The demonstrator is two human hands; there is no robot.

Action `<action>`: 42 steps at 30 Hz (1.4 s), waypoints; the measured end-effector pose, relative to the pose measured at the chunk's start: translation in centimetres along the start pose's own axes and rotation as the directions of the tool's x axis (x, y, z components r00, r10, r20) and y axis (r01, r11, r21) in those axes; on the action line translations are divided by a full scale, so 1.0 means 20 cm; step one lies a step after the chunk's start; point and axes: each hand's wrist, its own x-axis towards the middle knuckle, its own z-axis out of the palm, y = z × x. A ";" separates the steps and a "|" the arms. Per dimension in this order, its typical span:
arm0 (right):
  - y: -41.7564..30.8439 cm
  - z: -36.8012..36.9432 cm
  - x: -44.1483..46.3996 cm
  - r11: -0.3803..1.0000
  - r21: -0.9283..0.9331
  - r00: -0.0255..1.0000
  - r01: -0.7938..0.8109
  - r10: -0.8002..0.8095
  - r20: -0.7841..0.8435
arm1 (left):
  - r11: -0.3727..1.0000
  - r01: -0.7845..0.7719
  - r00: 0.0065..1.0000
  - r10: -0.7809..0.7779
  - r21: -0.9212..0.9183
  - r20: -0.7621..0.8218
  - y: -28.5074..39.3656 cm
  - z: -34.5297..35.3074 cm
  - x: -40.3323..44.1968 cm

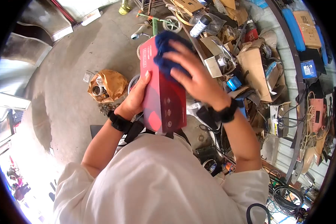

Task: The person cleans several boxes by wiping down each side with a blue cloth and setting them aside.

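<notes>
Head camera: single view, set on your head | faces forward and steeply down, wide, black curved corners | nearest: your shirt [149, 179], lower centre; your left hand [135, 96] and right hand [199, 80] close, upper middle | floor [69, 71] farther off, upper left

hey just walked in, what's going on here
A person is handling a red box in front of their body. The left hand grips the box by its side, while the right hand, fingers spread, is over a dark blue cloth at the box's far end. The right hand is a little blurred. On the floor beyond the left forearm stands a brown paper bag.
</notes>
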 end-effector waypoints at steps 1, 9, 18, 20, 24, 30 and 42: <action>-0.04 0.02 -0.04 1.000 0.030 1.000 0.005 -0.006 0.026 | 1.000 -0.021 0.999 0.020 -0.013 -0.042 0.00 0.00 0.00; -0.18 0.02 -0.36 0.935 0.276 0.975 -0.224 0.216 0.059 | 0.996 -0.075 0.991 0.069 -0.046 -0.117 0.06 -0.15 -0.01; -0.26 0.09 -0.28 0.906 -0.366 0.967 0.214 -0.143 0.211 | 0.991 -0.131 0.967 0.121 -0.034 -0.223 0.04 -0.08 0.05; -0.22 0.09 -0.26 0.942 -0.299 0.977 0.154 -0.101 0.187 | 0.981 -0.152 0.944 0.181 0.124 -0.277 0.04 -0.08 0.04; -0.13 0.14 -0.22 0.937 -0.322 0.989 0.133 -0.102 0.111 | 0.874 -0.296 0.903 0.387 0.384 -0.185 0.08 -0.01 0.01; -0.16 0.14 -0.18 0.938 -0.283 0.978 0.198 -0.171 0.118 | 0.763 -0.343 0.910 0.414 0.548 -0.006 0.05 0.01 0.01; -0.17 0.08 -0.20 0.943 -0.277 0.983 0.183 -0.180 0.037 | 0.898 -0.370 0.904 0.289 0.239 0.314 0.00 0.05 0.04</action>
